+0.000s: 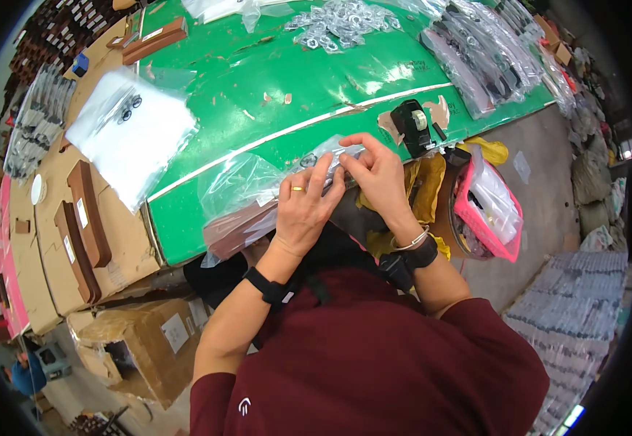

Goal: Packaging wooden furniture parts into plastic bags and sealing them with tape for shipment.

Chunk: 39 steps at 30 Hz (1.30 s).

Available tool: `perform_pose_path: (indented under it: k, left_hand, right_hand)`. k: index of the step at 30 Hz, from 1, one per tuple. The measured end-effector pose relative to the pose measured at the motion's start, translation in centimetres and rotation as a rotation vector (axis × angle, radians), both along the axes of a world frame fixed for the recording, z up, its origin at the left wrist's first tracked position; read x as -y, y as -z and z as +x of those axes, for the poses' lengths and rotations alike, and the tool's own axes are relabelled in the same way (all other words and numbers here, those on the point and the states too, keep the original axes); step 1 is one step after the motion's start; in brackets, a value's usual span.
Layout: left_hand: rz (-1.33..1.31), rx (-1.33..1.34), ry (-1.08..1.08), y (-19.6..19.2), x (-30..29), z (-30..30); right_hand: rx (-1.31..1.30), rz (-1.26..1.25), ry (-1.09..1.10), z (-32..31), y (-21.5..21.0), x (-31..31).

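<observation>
Perhaps the likeliest mishap is a slip: the long brown bar (233, 227) inside a loose, clear plastic bag (237, 180) lies along the near edge of the green-topped counter (232, 80) and could slide off if pressure on it eased. Uneven pulling might also crease or tear the thin film. Of the two hands, the left hand (306, 203) lies back-up over the bag, fingers loosely bent and slightly spread; how firmly it grips cannot be told. The right hand (377, 174) arches over the bag's right end, thumb and forefinger nearly meeting; whether they pinch film is unclear. Farther off, a stray knuckle might nudge the black plastic tape dispenser (408, 127).
</observation>
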<state>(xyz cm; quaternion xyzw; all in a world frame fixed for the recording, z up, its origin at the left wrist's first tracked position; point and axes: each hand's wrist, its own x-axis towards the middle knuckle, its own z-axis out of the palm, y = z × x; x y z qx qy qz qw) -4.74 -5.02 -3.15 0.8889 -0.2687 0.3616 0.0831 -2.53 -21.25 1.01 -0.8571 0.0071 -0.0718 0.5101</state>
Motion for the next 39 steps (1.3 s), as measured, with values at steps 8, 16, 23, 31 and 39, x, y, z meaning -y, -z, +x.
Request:
perform_pose_path:
  k: [8, 16, 23, 31, 39]
  left_hand:
    - [0.049, -0.037, 0.019, -1.0, 0.1, 0.7]
    - [-0.110, -0.323, 0.118, -2.4, -1.0, 2.0]
    - [-0.220, -0.460, 0.143, -3.2, -1.7, 3.3]
    - [-0.372, -0.555, 0.121, -3.7, -2.5, 4.9]
    - [-0.248, -0.473, 0.359, -6.5, -3.3, 5.4]
  right_hand:
    - [-0.066, -0.064, 0.055, -0.1, 0.3, 0.6]
    - [-0.252, 0.551, -0.029, -0.6, 0.3, 1.1]
    - [-0.215, 0.518, -0.020, 0.4, 2.6, 0.3]
    - [-0.049, 0.426, -0.117, 2.8, 6.1, 1.2]
    - [0.033, 0.348, -0.463, 4.0, 2.3, 4.2]
